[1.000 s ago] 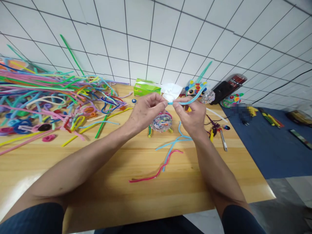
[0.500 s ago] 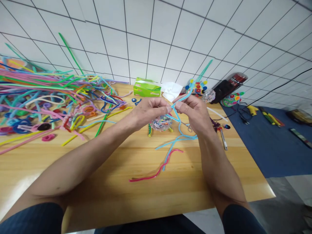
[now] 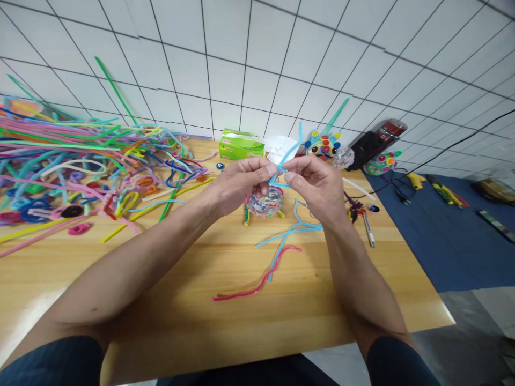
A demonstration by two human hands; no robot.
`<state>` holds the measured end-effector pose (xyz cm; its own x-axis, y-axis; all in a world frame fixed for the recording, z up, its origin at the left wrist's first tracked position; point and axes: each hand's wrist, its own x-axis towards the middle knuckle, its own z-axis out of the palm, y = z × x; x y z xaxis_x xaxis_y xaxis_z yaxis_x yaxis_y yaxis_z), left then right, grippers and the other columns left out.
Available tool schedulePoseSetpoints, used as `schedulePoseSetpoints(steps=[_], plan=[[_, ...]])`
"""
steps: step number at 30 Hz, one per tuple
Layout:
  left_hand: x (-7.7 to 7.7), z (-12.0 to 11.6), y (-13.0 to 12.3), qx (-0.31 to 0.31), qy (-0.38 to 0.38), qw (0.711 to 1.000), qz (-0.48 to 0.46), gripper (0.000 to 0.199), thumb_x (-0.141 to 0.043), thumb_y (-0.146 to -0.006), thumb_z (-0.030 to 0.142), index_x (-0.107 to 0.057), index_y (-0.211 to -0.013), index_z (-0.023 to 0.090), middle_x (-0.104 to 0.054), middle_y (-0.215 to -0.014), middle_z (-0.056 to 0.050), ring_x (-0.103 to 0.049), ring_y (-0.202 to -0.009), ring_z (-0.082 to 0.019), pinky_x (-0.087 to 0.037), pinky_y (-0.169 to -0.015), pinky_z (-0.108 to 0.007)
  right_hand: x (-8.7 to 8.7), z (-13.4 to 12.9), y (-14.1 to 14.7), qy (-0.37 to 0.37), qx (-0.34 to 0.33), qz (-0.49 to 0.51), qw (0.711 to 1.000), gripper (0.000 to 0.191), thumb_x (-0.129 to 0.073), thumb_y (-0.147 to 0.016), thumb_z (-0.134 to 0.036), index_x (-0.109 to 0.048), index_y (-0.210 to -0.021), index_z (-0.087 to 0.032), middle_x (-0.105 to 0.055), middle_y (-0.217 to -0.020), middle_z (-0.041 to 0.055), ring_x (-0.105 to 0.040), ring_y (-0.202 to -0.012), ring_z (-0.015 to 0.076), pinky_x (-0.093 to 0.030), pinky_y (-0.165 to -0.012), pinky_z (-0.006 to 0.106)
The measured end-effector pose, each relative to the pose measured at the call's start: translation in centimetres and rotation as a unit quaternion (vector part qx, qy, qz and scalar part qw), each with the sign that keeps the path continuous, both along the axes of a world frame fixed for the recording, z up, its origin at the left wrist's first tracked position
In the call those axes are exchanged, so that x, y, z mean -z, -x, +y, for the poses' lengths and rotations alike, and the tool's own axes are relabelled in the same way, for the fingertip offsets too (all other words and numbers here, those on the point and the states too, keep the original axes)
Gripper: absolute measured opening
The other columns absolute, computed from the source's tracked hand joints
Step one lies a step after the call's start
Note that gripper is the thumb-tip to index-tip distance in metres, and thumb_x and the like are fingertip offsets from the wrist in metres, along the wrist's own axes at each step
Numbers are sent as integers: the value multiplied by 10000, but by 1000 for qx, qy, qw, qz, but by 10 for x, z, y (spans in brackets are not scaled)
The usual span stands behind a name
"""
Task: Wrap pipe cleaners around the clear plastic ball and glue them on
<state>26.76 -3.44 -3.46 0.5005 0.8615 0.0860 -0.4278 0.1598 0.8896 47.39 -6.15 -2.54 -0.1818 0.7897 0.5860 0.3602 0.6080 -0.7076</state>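
Observation:
A bent light blue pipe cleaner (image 3: 293, 148) is held up between my two hands, one end sticking up and a small bend at the fingertips. My left hand (image 3: 245, 182) pinches it at the crossing. My right hand (image 3: 316, 185) grips it from the other side, thumb and index finger close to the same spot. Below the hands sits a clear ball with colourful bits inside (image 3: 264, 202). More light blue pipe cleaners (image 3: 292, 230) lie crossed on the wooden table, with a wavy red pipe cleaner (image 3: 257, 288) touching them.
A large heap of coloured pipe cleaners (image 3: 80, 161) covers the table's left side. Along the wall stand a green tissue pack (image 3: 241, 146), a decorated figure (image 3: 324, 146) and a dark flask (image 3: 378, 142). A white pen (image 3: 369, 230) lies at right.
The free end of the held blue pipe cleaner has swung left and now points up. Its lower bend has shifted left, and my fingers have changed their hold slightly.

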Motion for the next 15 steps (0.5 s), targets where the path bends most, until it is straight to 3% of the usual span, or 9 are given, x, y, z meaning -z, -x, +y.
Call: schedulePoseSetpoints(steps=[15], plan=[[4, 3, 0, 10, -42, 999, 20, 563, -1097, -619, 632, -807, -728, 161, -611, -551, 7, -523, -489, -83, -432, -473, -212, 3, -4, 2, -11, -6, 12, 1000, 165, -823, -1001, -478, -834, -1014, -314, -831, -898, 7, -774, -752, 212, -672, -710, 422]])
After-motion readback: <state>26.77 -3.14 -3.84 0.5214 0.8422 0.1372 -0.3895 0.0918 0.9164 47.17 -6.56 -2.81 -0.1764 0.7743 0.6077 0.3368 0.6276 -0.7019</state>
